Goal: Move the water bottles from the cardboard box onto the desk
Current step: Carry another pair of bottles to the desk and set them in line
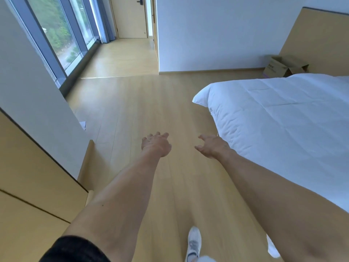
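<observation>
At the far left a wooden cabinet (34,186) filled the edge of the view, with the window (56,33) beyond it. Over the bare floor (132,110) our left hand (155,145) reached forward, fingers loosely spread, holding nothing. Our right hand (212,146) matched it, half-curled and empty, just beside the bed (283,120). The cardboard box (285,68) sat well apart on the floor by the far wall, flaps open; we could not see any bottles inside, nor a worktop. We judged it best to round the bed's corner first and crouch squarely at the box.
</observation>
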